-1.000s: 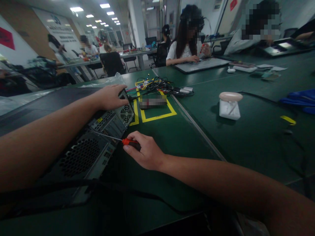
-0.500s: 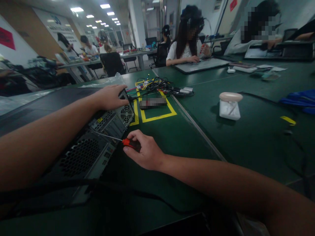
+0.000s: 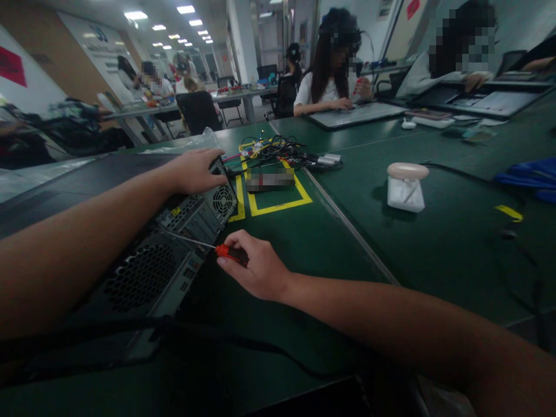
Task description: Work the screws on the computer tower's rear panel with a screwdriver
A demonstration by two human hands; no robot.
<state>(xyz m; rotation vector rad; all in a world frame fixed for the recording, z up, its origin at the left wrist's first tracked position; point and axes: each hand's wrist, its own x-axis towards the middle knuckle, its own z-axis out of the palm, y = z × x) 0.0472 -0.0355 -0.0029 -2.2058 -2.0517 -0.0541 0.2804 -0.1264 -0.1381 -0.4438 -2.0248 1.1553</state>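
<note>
A dark computer case (image 3: 182, 278) lies on the green table at the left, its back panel with vents and slots facing right. On the case's far top corner rests my left hand (image 3: 197, 171), fingers spread and holding nothing. My right hand (image 3: 256, 265) is closed round the red and black handle of a screwdriver (image 3: 226, 252), to the right of the panel. The screwdriver's thin shaft points left, with its tip at the panel near the slots; exact contact of the tip is too small to tell.
Beyond the case lie tangled cables (image 3: 282, 152) and a dark blurred item (image 3: 269, 180) within yellow tape (image 3: 282, 207). A white open case (image 3: 405, 191) and blue cloth (image 3: 530, 176) are at the right. Several people sit farther back. A black strap crosses the foreground.
Both my hands, the screwdriver and the computer case look almost unmoved. At the back right, a person's hand and the dark panel before them have shifted, the panel now lying flatter.
</note>
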